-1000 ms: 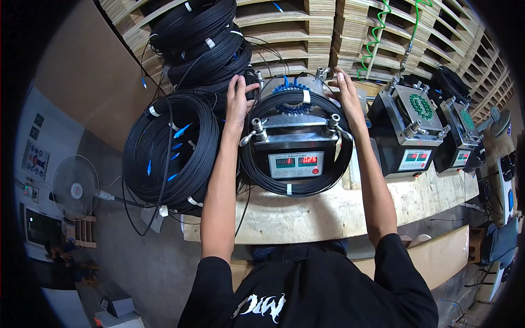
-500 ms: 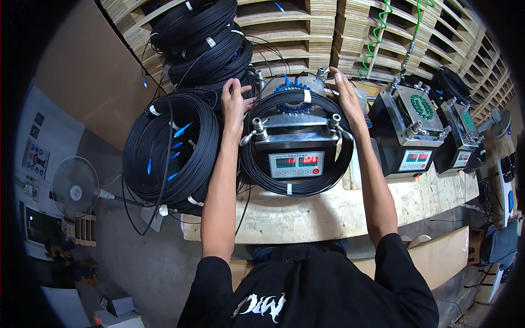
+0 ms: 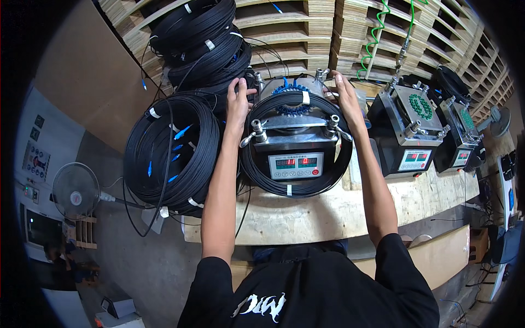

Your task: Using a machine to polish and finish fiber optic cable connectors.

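A coil of black fiber-optic cable (image 3: 343, 169) tied with white tape hangs around the front of a metal polishing machine (image 3: 295, 139). The machine has a lit display panel (image 3: 296, 165) and a ring of blue connectors (image 3: 293, 109) on top. By the coil's upper left, my left hand (image 3: 238, 106) is open, fingers stretched up near a corner knob. My right hand (image 3: 348, 98) is open along the coil's upper right, its fingers extended beside another knob. I cannot tell whether either hand touches the coil.
More black cable coils (image 3: 210, 153) with blue connectors stand at the left, stacked toward the back. Two similar machines (image 3: 418, 134) with green connectors are to the right on the wooden table (image 3: 306, 221). Stacked wooden pallets (image 3: 311, 33) rise behind; a fan (image 3: 76, 188) stands at left.
The reading on the right side of the machine's display has changed. Both hands stay nearly in place, with only a slight shift of the left fingers.
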### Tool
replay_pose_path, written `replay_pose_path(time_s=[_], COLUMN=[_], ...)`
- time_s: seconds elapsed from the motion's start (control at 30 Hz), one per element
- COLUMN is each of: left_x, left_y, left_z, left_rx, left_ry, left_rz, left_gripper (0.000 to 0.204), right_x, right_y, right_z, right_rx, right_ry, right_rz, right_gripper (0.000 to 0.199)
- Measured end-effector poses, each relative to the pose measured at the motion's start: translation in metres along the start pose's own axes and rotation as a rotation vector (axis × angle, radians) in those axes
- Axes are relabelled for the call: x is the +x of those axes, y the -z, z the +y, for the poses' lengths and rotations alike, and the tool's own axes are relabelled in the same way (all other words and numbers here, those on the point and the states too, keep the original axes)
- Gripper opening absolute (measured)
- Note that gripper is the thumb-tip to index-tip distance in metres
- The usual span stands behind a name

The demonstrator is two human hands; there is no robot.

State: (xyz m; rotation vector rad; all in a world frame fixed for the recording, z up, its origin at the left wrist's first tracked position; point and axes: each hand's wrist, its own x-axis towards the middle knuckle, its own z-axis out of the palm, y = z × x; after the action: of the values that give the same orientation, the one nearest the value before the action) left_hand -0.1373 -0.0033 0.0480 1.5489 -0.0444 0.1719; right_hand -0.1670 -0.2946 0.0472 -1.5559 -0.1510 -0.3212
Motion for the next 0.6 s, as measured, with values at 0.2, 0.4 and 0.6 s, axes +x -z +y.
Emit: replay_pose_path(time_s=[0.2,0.4,0.6], left_x=[0.0037,-0.0026,0.0021], left_y=[0.0022,-0.0018,0.0017], left_z=[-0.0039,0.0043,0.0009], left_rx=[-0.138,-0.155,-0.080], left_ry=[0.000,-0.007,0.012], left_rz=[0.048,-0.013,-0.037], left_gripper=[0.075,0.078,0.076], right_x=[0.0020,0.0024,0.0039], right_y=[-0.0030,-0.0019,0.0038], right_z=[0.0039,0.0052,0.0043], right_rx=[0.037,0.085,-0.004], right_ry=[-0.019,-0.025,-0.086], right_rz=[-0.009,0.076,0.002], right_gripper=[0.059,0.059,0.059])
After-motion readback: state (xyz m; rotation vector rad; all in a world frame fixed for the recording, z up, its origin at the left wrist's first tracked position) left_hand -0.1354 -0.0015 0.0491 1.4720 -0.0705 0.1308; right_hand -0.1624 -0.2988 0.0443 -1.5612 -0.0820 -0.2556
